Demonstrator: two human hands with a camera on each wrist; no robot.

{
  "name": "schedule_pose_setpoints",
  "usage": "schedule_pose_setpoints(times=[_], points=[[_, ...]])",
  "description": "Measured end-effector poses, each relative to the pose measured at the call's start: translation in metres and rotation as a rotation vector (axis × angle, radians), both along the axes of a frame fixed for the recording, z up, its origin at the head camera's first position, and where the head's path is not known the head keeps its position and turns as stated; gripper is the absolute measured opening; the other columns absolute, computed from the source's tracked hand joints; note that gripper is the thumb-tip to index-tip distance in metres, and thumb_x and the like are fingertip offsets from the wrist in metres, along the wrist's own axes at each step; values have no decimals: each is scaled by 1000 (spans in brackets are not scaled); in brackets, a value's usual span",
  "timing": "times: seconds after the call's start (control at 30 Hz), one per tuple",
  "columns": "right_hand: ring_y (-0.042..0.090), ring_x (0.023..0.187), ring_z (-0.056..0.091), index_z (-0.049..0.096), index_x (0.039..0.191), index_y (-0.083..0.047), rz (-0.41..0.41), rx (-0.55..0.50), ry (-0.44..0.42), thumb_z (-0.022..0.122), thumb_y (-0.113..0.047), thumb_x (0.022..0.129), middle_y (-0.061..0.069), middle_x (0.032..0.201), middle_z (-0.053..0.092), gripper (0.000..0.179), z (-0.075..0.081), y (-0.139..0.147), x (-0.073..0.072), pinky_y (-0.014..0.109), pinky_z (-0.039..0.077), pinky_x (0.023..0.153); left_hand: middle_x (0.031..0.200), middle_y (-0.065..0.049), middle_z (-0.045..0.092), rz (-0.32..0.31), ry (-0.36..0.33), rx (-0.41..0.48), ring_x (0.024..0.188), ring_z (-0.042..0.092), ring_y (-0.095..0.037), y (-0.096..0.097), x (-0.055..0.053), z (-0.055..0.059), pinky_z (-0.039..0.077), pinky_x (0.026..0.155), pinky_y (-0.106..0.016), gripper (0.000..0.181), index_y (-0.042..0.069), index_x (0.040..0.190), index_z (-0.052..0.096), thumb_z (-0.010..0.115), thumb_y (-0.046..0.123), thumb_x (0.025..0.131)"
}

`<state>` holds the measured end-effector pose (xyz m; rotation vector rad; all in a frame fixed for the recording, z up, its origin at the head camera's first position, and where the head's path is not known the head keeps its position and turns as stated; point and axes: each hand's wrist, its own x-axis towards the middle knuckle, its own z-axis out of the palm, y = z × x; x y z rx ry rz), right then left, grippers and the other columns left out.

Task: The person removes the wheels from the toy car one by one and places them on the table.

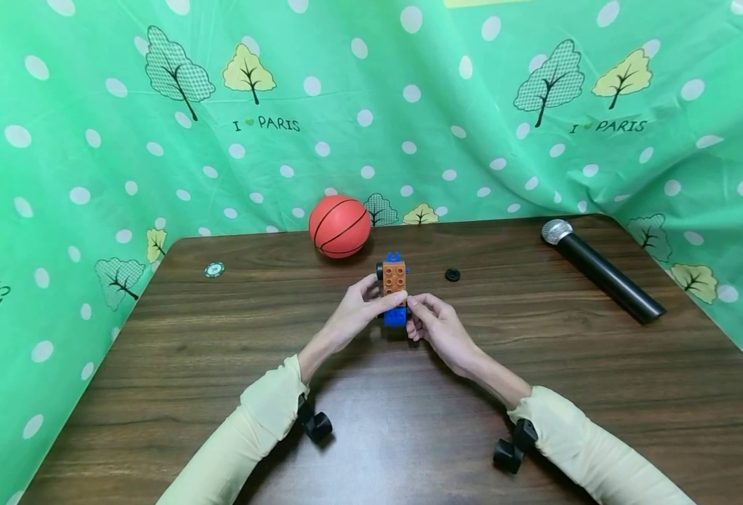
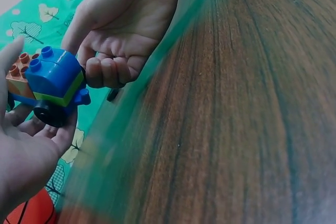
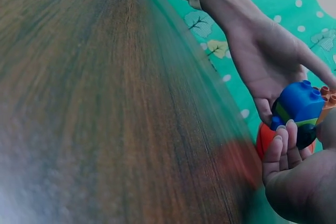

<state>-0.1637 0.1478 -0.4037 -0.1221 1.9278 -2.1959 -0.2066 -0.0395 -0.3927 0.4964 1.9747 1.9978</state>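
Dark wood table (image 1: 219, 393), green tree-print cloth (image 1: 93, 140) behind and down both sides. Toy block car (image 1: 394, 294), orange over blue, near table centre, held between both hands. Left hand (image 1: 358, 312) grips its left side, fingers curled round. Right hand (image 1: 437, 324) pinches near end, fingers curled. Basketball (image 1: 339, 226) just behind; microphone (image 1: 601, 270) by right edge; loose black wheel (image 1: 452, 275) and green chip (image 1: 215, 269) apart. Bare wood toward near edge.

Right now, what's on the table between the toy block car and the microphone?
In the head view, a small black wheel lies between the block car and the microphone.
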Motion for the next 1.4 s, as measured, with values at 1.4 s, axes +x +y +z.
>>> schedule_pose_setpoints(times=[1.4], points=[[13,61,48,67,100,-7,-285,532,543,54,-22,110,-3,69,54,22,-10,-4,6,28,38,57,108,-11,72,64,69,41,100,66,-17,8,6,1,53,89,-29,35,-4,123,66,70,20,97]])
